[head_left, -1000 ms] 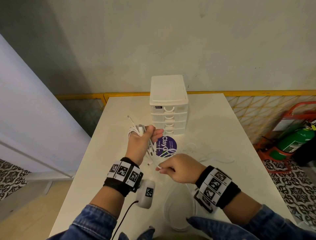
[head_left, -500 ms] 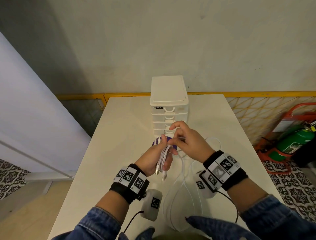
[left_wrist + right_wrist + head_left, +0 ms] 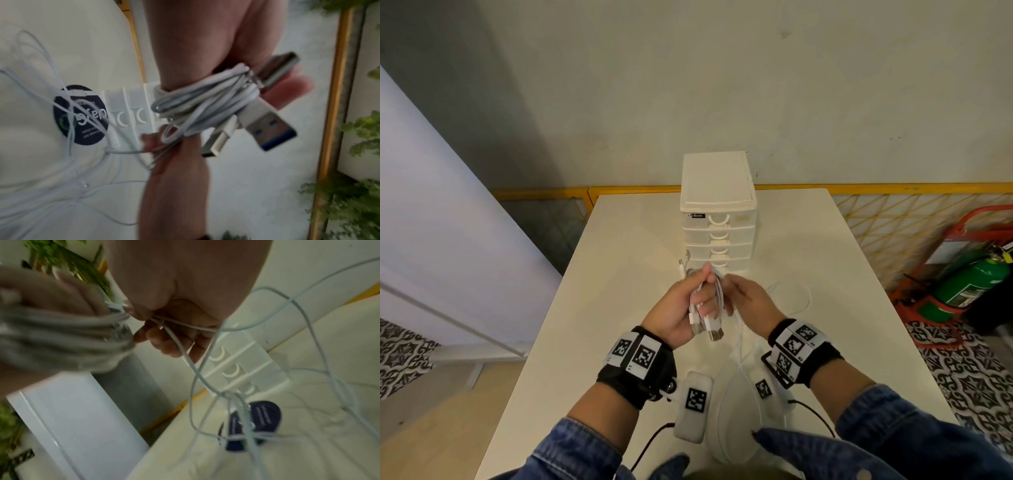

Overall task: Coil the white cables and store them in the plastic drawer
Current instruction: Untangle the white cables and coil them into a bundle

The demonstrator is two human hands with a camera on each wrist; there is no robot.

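My left hand [image 3: 688,305] grips a coiled bundle of white cables [image 3: 707,298] [image 3: 205,105], wound around its fingers, with USB plugs [image 3: 714,330] [image 3: 265,126] hanging out below. Close beside it on the right, my right hand [image 3: 743,294] [image 3: 174,337] pinches a loose strand of the white cable [image 3: 185,356] right at the bundle. The rest of that cable [image 3: 796,301] trails in loops over the table. The white plastic drawer unit [image 3: 717,212] stands just behind my hands with all its drawers closed.
A round dark-blue sticker [image 3: 81,114] [image 3: 255,423] lies on the white table [image 3: 842,274] in front of the drawers, under loose cable. A green fire extinguisher [image 3: 969,284] stands on the floor to the right. The table's left edge drops to a tiled floor.
Both hands rose and moved closer to the drawer unit. My right hand brought its strand over against the bundle, and the USB plugs hang lower from my left hand.
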